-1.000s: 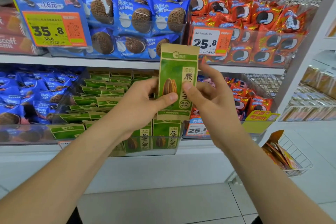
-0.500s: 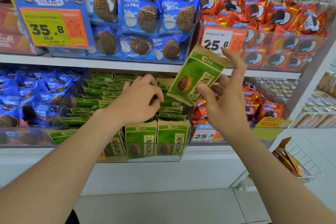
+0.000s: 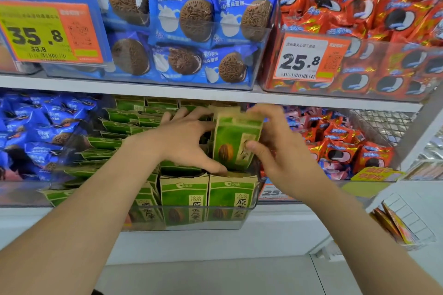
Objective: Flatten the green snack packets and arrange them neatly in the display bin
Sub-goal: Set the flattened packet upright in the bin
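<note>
My right hand point(image 3: 278, 151) pinches a green snack packet point(image 3: 233, 141) with a seed printed on it and holds it upright inside the clear display bin point(image 3: 182, 221) on the lower shelf. My left hand point(image 3: 187, 141) reaches into the bin just left of that packet, fingers spread over the packets behind and thumb low beside it. Two upright green packets point(image 3: 208, 196) stand at the bin's front. Several more green packets point(image 3: 112, 127) lie stacked flat on the left side.
Blue cookie packs point(image 3: 36, 127) fill the bin to the left and red ones point(image 3: 340, 143) the bin to the right. The shelf above point(image 3: 143, 84) carries blue and red packs with price tags. A wire basket point(image 3: 405, 225) hangs at lower right.
My right hand has brought the green packet down from in front of the upper shelf into the bin and turned it upright. My left hand has moved deeper into the bin beside it.
</note>
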`<state>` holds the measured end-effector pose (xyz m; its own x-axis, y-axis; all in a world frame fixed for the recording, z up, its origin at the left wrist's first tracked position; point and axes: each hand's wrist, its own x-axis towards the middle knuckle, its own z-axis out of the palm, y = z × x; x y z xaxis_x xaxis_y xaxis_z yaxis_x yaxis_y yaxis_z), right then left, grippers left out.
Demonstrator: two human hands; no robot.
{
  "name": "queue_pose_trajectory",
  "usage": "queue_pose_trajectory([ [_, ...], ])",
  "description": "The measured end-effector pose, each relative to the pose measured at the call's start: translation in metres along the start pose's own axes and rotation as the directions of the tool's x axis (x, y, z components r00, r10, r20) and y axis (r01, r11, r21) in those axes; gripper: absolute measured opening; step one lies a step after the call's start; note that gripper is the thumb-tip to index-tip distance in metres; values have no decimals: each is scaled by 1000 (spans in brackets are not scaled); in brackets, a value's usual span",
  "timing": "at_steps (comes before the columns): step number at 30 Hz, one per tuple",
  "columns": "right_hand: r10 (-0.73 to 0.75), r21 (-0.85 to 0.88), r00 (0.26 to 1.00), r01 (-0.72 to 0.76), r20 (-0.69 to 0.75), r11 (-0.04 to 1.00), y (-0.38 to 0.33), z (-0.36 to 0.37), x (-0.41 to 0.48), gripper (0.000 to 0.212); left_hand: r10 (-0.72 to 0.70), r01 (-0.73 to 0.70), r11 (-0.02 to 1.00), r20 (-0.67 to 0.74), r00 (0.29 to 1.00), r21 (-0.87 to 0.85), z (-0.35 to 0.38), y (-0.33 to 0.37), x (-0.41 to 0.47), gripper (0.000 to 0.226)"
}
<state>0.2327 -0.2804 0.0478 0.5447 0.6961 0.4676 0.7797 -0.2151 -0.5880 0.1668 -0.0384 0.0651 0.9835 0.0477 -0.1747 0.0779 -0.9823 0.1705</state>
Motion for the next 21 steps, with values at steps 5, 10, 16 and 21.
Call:
queue_pose_trajectory([
  [5, -150, -274, 985, 122, -82, 954, 8, 10, 8, 23, 5, -5, 1000, 25, 1000, 0, -2, -1, 1, 120],
  [10, -149, -574, 988, 144, 39, 806, 4, 23, 24, 20, 15, -15, 999, -2, 1000, -41, 0, -1, 0, 121],
  [16, 89, -562, 965, 68, 246, 824, -3, 24, 41, 13, 19, -23, 998, -66, 998, -51, 1, 2, -4, 112],
  [21, 157, -264, 987, -142, 40, 954, -10, -2, 26, 40, 41, -58, 997, -271, 962, -53, 10, 4, -7, 88],
])
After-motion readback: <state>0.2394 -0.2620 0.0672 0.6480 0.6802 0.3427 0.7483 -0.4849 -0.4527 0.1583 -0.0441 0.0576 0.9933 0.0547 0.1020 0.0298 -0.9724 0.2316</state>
